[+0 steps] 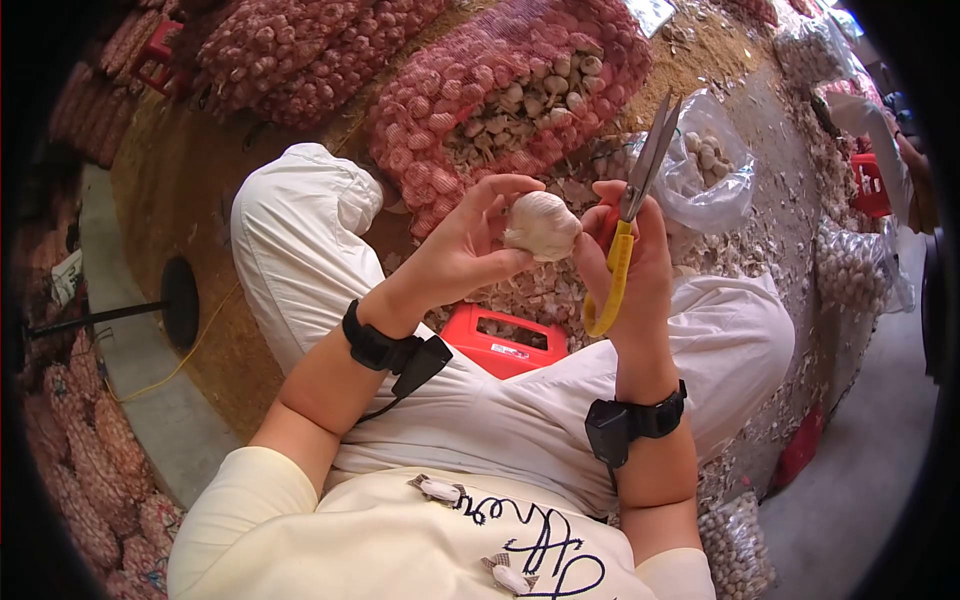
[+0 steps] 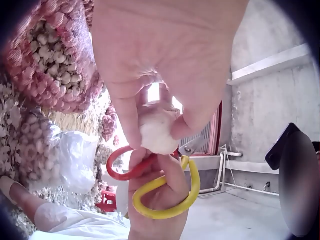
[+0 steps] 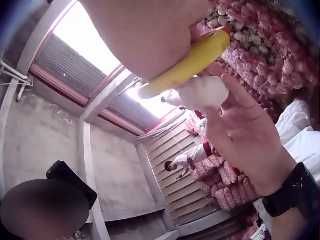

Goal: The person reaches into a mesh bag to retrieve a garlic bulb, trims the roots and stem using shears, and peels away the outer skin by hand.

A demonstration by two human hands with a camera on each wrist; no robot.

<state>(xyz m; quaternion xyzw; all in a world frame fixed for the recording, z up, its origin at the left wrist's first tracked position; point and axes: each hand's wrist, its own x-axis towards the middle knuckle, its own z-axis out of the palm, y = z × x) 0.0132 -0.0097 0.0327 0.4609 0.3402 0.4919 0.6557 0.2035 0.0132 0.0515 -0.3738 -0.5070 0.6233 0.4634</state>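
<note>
A whole white garlic bulb [image 1: 541, 226] is held up in front of the lap by my left hand [image 1: 455, 245], thumb on one side and fingers on the other. In the left wrist view the bulb [image 2: 158, 134] sits between that thumb and the fingers. My right hand [image 1: 645, 285] holds scissors [image 1: 653, 155] with one yellow and one red handle, their blades pointing up and away from the bulb. Its fingertips reach the right side of the bulb. The right wrist view shows the yellow handle [image 3: 192, 65] beside the garlic.
A torn-open pink net sack [image 1: 430, 110] of garlic lies ahead. Right of it stands a clear plastic bag [image 1: 705, 170] with bulbs. A red plastic stool [image 1: 500, 345] is between the legs, amid scattered peelings. Another person [image 3: 189, 159] appears in the background.
</note>
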